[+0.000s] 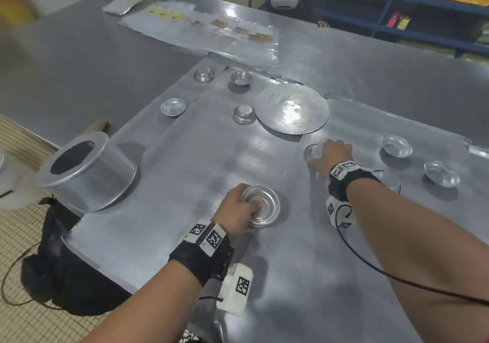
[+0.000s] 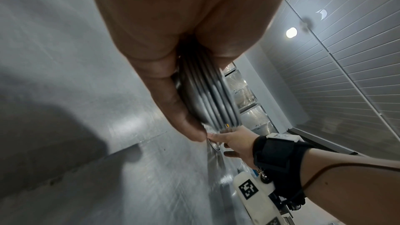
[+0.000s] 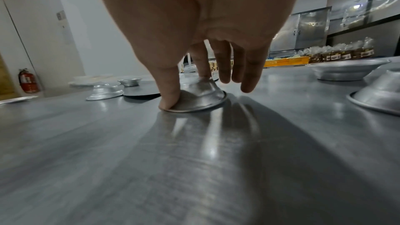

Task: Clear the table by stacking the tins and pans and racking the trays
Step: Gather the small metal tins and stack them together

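My left hand (image 1: 238, 207) grips a nested stack of small aluminium tins (image 1: 260, 205) on the steel table (image 1: 185, 157), thumb inside the top tin. In the left wrist view the stack's (image 2: 207, 98) several rims show between thumb and fingers. My right hand (image 1: 332, 153) reaches forward to an upturned small tin (image 1: 309, 153). The right wrist view shows the thumb and forefinger pinching that tin (image 3: 201, 95) at its rim and top, the other fingers hanging loose. More small tins lie scattered: two right of my right hand (image 1: 396, 145), (image 1: 441, 173), and several further away (image 1: 173, 107).
A flat round tray (image 1: 291, 108) lies just beyond my right hand. A tall round pan (image 1: 87, 173) stands at the table's left edge, above a black bag (image 1: 66, 276) on the floor. Clear plastic sheets (image 1: 211, 30) cover the far side, with blue shelving (image 1: 397, 6) behind.
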Tool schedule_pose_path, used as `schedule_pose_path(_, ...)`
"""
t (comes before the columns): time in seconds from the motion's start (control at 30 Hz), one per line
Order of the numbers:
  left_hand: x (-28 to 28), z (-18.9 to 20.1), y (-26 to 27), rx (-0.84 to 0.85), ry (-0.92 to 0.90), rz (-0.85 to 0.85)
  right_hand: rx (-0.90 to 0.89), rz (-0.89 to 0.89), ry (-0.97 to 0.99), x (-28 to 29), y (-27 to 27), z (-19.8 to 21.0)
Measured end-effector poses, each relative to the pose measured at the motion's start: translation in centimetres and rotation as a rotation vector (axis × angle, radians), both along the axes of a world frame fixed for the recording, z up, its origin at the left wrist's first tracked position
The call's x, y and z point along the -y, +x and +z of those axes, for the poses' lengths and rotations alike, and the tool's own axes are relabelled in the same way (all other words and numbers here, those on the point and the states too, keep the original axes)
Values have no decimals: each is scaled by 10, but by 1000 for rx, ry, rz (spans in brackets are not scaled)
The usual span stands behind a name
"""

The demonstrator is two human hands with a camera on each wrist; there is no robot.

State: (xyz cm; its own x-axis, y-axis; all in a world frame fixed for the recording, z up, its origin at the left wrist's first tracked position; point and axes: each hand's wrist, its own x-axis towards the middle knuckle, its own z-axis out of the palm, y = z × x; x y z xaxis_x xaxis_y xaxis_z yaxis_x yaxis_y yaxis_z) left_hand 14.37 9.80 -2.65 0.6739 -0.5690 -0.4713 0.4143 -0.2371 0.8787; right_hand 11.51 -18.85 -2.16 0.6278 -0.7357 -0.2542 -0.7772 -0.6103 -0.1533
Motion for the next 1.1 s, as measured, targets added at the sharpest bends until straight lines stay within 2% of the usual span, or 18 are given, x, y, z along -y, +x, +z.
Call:
schedule_pose_path(0.23,-6,5,-8,-21,14,18,228,17,50,-14,-18,7)
schedule_pose_path(0.5,-7,14,-26,-71,35,50,480,10,232,-63,-60,34)
schedule_pose_path(0.8,-12,24,-45,-135,-16,112,980,82,492,-144,-113,48)
schedule_pose_path(0.87,-12,26,-47,-162,-43,71,1019,103,560,-158,-124,48)
schedule_pose_path(1.0,-15,37,-51,-233,-101,29,986,147,621,-179,-136,44)
schedule_pose_path(1.1,-16,44,-52,-198,-88,41,967,156,651,-189,-137,40)
